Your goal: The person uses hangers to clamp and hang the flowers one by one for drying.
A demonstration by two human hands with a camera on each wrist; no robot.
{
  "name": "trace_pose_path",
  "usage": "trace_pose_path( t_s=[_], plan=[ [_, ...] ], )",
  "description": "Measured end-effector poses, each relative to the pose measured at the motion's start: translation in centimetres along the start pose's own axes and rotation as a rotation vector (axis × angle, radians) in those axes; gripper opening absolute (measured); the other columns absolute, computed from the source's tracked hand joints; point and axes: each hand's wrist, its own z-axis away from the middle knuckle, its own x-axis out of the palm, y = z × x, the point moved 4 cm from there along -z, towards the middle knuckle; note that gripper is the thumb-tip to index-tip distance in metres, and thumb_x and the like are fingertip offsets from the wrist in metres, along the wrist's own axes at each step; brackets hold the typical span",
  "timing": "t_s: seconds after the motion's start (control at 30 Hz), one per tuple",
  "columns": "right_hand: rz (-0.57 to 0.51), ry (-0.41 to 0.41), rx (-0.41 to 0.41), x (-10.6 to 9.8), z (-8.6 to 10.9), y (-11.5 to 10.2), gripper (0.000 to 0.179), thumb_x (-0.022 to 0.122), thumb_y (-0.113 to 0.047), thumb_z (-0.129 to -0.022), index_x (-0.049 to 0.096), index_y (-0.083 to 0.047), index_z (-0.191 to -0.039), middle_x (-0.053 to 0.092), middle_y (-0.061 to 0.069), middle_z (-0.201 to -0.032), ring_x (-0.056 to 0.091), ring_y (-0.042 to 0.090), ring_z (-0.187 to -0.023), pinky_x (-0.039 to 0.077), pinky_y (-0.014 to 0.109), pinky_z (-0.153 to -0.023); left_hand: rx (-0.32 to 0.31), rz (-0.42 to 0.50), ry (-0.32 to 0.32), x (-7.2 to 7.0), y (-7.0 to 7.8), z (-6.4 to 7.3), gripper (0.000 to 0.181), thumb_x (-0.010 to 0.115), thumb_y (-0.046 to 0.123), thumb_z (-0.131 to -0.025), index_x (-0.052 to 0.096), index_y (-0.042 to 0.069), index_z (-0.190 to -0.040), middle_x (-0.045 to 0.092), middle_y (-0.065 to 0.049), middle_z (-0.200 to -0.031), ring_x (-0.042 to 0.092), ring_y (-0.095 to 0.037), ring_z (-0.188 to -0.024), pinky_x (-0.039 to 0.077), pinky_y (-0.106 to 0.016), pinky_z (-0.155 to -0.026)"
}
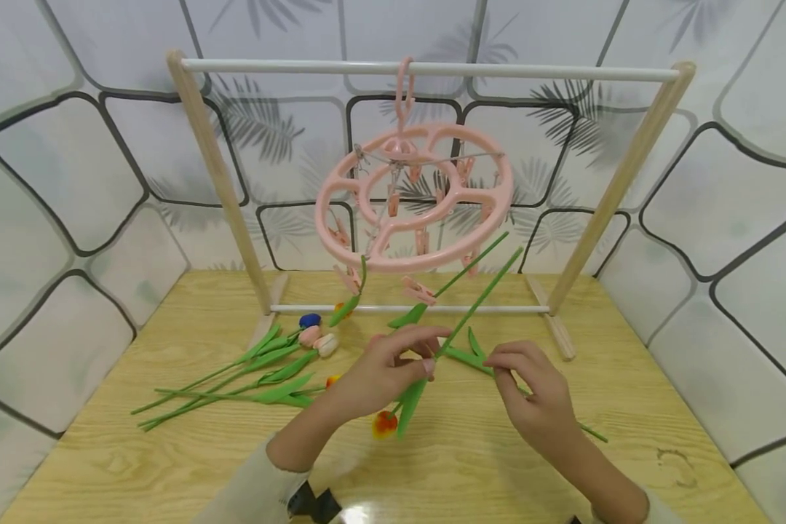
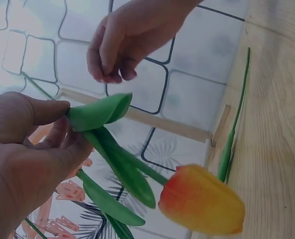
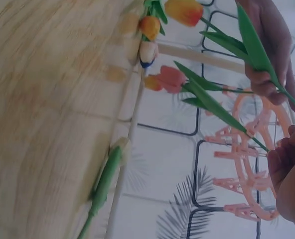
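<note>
My left hand [image 1: 389,371] pinches the green stem of an artificial tulip [image 2: 202,199] between thumb and fingers, close to its leaves. Its orange-yellow bloom points down toward me, while the stem's free end slants up to the right. My right hand [image 1: 533,393] hovers to the right of that stem, fingers loosely curled with nothing between them. Behind the hands, a round pink clip hanger [image 1: 413,258] hangs from a rack. Two tulips hang head-down in its clips; one has a pink bloom [image 3: 172,78], partly hidden by my left hand in the head view.
Several tulips lie on the wooden table at left, with blue [image 1: 310,320], pink and white blooms. Another green stem [image 1: 592,432] lies under my right hand. The rack has a white top bar [image 1: 530,70], wooden legs [image 1: 618,185] and a low white crossbar [image 1: 498,309].
</note>
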Motion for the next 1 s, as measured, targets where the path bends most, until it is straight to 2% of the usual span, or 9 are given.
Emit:
trace_pose_path(
  t_s=[0.13,0.23,0.33,0.43,0.6,0.77,0.9,1.0],
  plan=[
    [-0.065,-0.065,0.086,1.3,0.0,-0.1,0.029,0.060,0.021,-0.083,0.070,-0.001,-0.099,0.065,0.011,-0.099,0.060,0.012,-0.094,0.050,0.013,-0.086,0.011,0.051,0.008,-0.1,0.1,0.1,0.044,0.054,0.007,-0.104,0.049,0.012,-0.148,0.050,-0.019,-0.133,0.059,-0.028,-0.107,0.059,-0.038,-0.088],
    [-0.116,-0.102,0.144,2.1,-0.2,-0.2,0.032,0.060,0.023,-0.084,0.070,-0.002,-0.103,0.065,0.009,-0.101,0.059,0.010,-0.092,0.051,0.014,-0.083,-0.001,0.092,0.017,-0.2,0.1,0.0,0.044,0.054,0.011,-0.105,0.048,0.012,-0.148,0.048,-0.014,-0.141,0.062,-0.025,-0.104,0.058,-0.042,-0.091],
    [-0.168,-0.118,0.202,2.8,-0.7,-0.4,0.032,0.059,0.021,-0.088,0.069,-0.002,-0.108,0.065,0.008,-0.104,0.059,0.009,-0.092,0.051,0.016,-0.083,-0.008,0.128,0.035,-0.3,0.0,0.0,0.044,0.055,0.013,-0.105,0.048,0.013,-0.148,0.047,-0.011,-0.144,0.064,-0.024,-0.101,0.057,-0.041,-0.091],
    [-0.237,-0.121,0.268,3.4,-1.3,-0.7,0.031,0.058,0.017,-0.092,0.066,0.000,-0.116,0.065,0.007,-0.108,0.061,0.010,-0.098,0.053,0.019,-0.086,-0.011,0.163,0.053,-0.3,0.0,-0.1,0.043,0.057,0.013,-0.104,0.048,0.014,-0.147,0.053,-0.013,-0.138,0.067,-0.028,-0.098,0.058,-0.039,-0.089],
    [-0.359,-0.103,0.420,4.1,-2.2,-1.2,0.033,0.059,0.011,-0.096,0.062,-0.001,-0.126,0.064,0.009,-0.115,0.063,0.012,-0.106,0.056,0.022,-0.088,0.010,0.227,0.063,-0.1,-0.1,-0.1,0.043,0.056,0.010,-0.104,0.048,0.012,-0.146,0.062,-0.025,-0.122,0.069,-0.038,-0.095,0.059,-0.042,-0.089],
    [-0.427,-0.091,0.548,4.5,-2.6,-1.3,0.031,0.062,0.004,-0.097,0.061,-0.002,-0.127,0.064,0.014,-0.116,0.066,0.014,-0.105,0.057,0.024,-0.088,0.003,0.265,0.078,0.0,-0.3,-0.2,0.043,0.056,0.009,-0.104,0.049,0.015,-0.146,0.064,-0.023,-0.122,0.068,-0.043,-0.097,0.058,-0.044,-0.092],
    [-0.446,-0.088,0.590,4.8,-2.8,-1.2,0.031,0.064,0.002,-0.096,0.061,-0.001,-0.127,0.064,0.020,-0.116,0.065,0.015,-0.105,0.057,0.025,-0.088,-0.020,0.303,0.087,-0.1,-0.5,-0.1,0.043,0.056,0.010,-0.104,0.047,0.015,-0.146,0.065,-0.022,-0.121,0.069,-0.037,-0.098,0.056,-0.046,-0.094],
    [-0.454,-0.088,0.600,5.0,-2.9,-1.2,0.032,0.064,0.002,-0.096,0.062,0.000,-0.128,0.064,0.023,-0.118,0.065,0.016,-0.105,0.056,0.025,-0.089,-0.028,0.330,0.084,-0.1,-0.7,-0.1,0.044,0.055,0.012,-0.104,0.044,0.012,-0.147,0.064,-0.021,-0.121,0.069,-0.025,-0.098,0.056,-0.046,-0.095]
  ],
)
